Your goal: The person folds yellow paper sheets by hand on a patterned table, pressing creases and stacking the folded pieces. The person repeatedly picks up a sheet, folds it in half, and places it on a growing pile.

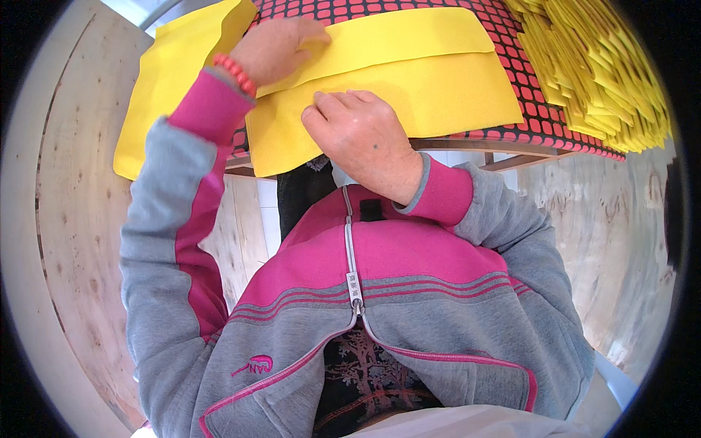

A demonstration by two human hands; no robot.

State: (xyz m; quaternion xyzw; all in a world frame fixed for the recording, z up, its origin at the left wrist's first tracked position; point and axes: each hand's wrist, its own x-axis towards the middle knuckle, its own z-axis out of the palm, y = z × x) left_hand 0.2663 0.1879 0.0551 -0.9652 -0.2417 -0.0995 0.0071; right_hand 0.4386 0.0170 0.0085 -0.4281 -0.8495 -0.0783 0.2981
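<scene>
A yellow felt-like sheet (438,91) lies on the table in front of me, with a long folded flap (409,36) along its far side. Over the left end of that flap is my left hand (281,47), its fingers stretched to the right and a little blurred; a red bead bracelet (235,75) circles the wrist. My right hand (365,139) rests at the near edge of the sheet with its fingers curled in. Its fingertips are hidden, so whether they pinch the sheet does not show.
Another yellow piece (164,87) hangs over the table's left edge. A thick stack of folded yellow pieces (599,66) stands at the right. The tabletop has a red and black checked cover (537,91). Pale wooden boards (80,182) are at the left.
</scene>
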